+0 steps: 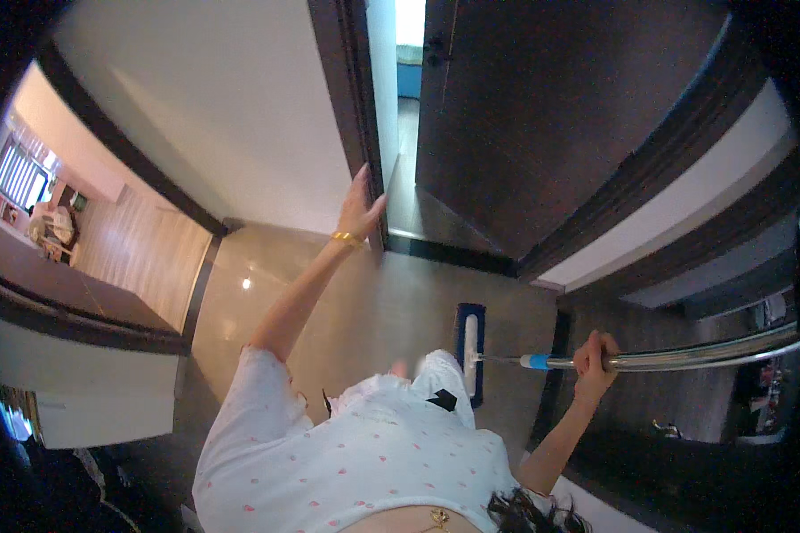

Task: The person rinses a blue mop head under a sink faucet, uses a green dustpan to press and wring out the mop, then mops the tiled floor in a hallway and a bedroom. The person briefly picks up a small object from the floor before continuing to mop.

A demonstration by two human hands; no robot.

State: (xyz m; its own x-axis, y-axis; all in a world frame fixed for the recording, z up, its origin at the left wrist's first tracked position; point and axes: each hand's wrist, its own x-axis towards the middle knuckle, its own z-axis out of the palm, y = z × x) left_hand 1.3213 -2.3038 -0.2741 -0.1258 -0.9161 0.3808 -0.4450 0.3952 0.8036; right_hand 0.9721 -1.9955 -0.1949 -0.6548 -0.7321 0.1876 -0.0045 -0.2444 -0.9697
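My right hand (595, 360) is closed around the metal pole of a flat mop, whose shiny handle (700, 360) runs off towards the right rim. The mop head (470, 353), dark blue with a white plate, lies flat on the tiled floor by my right leg; a blue and white collar (535, 362) sits on the pole. My left hand (361, 210), with a gold bracelet at the wrist, rests its spread fingers against the dark wooden door frame (355, 100) and holds nothing. Beside it, a dark door (547, 120) stands ajar.
A dark threshold (450, 255) crosses the doorway ahead. At left, another doorway opens onto a room with a wood floor (140, 246) and a chair. A white cabinet (107, 400) stands at lower left. To the right, beyond a dark floor strip, lies a darker wood floor (680, 400).
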